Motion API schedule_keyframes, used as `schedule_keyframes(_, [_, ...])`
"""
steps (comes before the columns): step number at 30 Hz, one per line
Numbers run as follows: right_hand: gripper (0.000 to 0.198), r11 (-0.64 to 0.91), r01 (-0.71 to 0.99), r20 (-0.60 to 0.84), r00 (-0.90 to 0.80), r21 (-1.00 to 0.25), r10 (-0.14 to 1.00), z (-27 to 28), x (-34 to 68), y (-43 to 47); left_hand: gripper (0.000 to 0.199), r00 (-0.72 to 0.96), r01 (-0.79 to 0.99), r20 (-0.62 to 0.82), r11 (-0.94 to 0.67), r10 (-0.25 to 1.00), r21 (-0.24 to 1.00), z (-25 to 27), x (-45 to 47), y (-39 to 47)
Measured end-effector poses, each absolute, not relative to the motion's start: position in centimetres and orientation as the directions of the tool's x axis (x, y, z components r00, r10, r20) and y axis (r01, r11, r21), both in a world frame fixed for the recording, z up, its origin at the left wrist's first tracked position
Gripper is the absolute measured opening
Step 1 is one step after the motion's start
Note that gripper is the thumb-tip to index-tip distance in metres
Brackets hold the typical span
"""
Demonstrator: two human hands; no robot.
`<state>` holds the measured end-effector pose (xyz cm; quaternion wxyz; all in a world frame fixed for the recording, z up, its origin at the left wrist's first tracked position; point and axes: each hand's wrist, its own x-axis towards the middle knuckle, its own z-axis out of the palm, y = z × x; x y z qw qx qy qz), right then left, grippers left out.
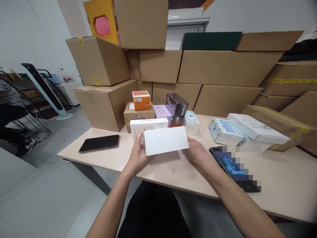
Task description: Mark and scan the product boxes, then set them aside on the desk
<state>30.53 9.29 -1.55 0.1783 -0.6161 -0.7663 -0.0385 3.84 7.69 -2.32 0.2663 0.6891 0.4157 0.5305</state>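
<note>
I held a plain white box [165, 140] between my two hands, just above the desk [284, 185], near its front edge. My left hand [138, 153] was at the left end of the white box, the thumb up against the end face and the fingers curled under and behind, closed on it. My right hand [195, 152] pressed the right end in the same way, but its fingers were mostly hidden behind the box, so I could only say that the palm and thumb side were touching it.

I judged the white box to be light, because two hands carried it easily by the ends. It looked like stiff cardboard with smooth faces, so it could slip a little; the short ends and the edges were the best places to take hold. Hard squeezing could dent the long faces.

Just behind the white box lay a second long white box [148, 127], and behind that a small group: an orange box [141, 100] on a brown carton [138, 115], a lilac box [162, 112] and a dark box [177, 107]. Left of the white box a black phone [99, 143] lay flat on the desk. Right of it another phone [234, 168] lay with its screen lit, close to my right wrist. Far behind stood a wall of big cartons [160, 66].
</note>
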Motion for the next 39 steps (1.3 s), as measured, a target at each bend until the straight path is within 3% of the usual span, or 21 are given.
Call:
schedule_keyframes(1, [0.013,0.218,0.953,0.385,-0.125,-0.21,0.915,-1.1,31.1,9.1,0.094,0.1,0.295,0.521,-0.525,0.848,0.798,-2.5,3.8,7.7])
schedule_keyframes(3, [0.007,0.236,0.85,0.584,0.1,-0.471,0.805,0.1,32.1,8.6,0.096,0.121,0.298,0.548,-0.557,0.828,0.775,-3.0,3.7,7.8])
schedule_keyframes(5, [0.011,0.387,0.596,0.674,0.386,-0.703,0.63,1.4,32.4,7.7,0.096,0.145,0.286,0.576,-0.591,0.805,0.754,-3.5,3.7,7.9])
schedule_keyframes(6, [0.012,0.494,0.442,0.663,0.469,-0.748,0.583,2.0,32.1,7.2,0.095,0.155,0.278,0.586,-0.605,0.795,0.746,-3.7,3.6,7.9])
schedule_keyframes(8, [0.017,0.641,0.177,0.64,0.455,-0.747,0.619,3.0,31.0,5.9,0.092,0.17,0.264,0.597,-0.619,0.784,0.739,-4.0,3.6,8.0])
schedule_keyframes(11, [0.02,0.658,-0.078,0.621,0.265,-0.749,0.738,3.3,28.5,4.1,0.091,0.175,0.25,0.603,-0.627,0.779,0.738,-4.4,3.5,8.3])
schedule_keyframes(17, [0.015,0.65,0.169,0.661,0.011,-0.741,0.75,2.5,25.1,2.7,0.089,0.165,0.232,0.619,-0.64,0.768,0.733,-4.6,3.6,8.6])
schedule_keyframes(22, [0.005,0.625,0.345,0.686,0.085,-0.701,0.722,1.9,24.5,2.9,0.089,0.178,0.208,0.622,-0.647,0.763,0.734,-4.5,3.7,8.6])
schedule_keyframes(28, [0.004,0.695,0.349,0.761,0.088,-0.628,0.643,1.0,24.0,3.4,0.084,0.175,0.219,0.625,-0.649,0.761,0.729,-4.6,3.7,8.6])
schedule_keyframes(39, [0.007,0.705,0.407,0.781,0.032,-0.58,0.624,1.5,24.0,3.1,0.081,0.171,0.194,0.628,-0.651,0.759,0.734,-4.6,3.8,8.6])
